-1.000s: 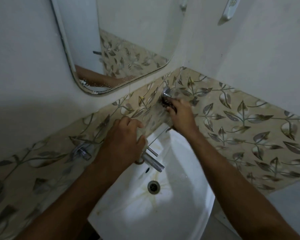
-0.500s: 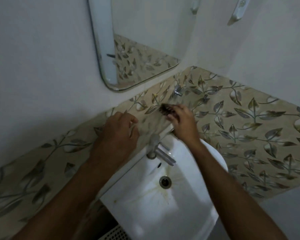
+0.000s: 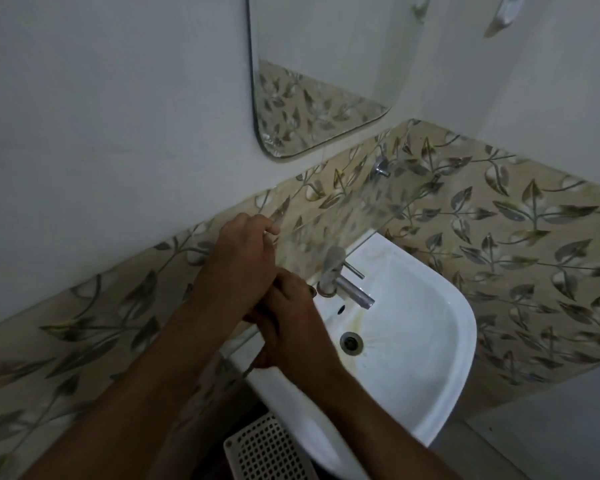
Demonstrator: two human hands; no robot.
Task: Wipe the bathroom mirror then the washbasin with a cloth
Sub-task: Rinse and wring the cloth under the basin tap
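Observation:
The mirror [image 3: 319, 64] hangs on the white wall, upper centre. Below it a clear glass shelf [image 3: 343, 216] runs along the leaf-patterned tiles above the white washbasin [image 3: 458, 323]. My left hand [image 3: 239, 265] rests with bent fingers on the shelf's left end. My right hand [image 3: 291, 327] sits just below and against it at the shelf's front edge, its fingers curled round a small dark cloth [image 3: 311, 291] that is almost wholly hidden. The chrome tap [image 3: 347, 289] stands just right of both hands.
The basin has a drain [image 3: 351, 342] with yellowish stains around it. A small chrome valve [image 3: 381, 168] sticks out of the tiles above the shelf. A white perforated basket [image 3: 267, 448] stands below the basin. A white hook [image 3: 506, 12] is on the right wall.
My right hand has swept with the cloth from the shelf's far right end back to the left, meeting my left hand. The view has shifted right, and no arm shows in the mirror now.

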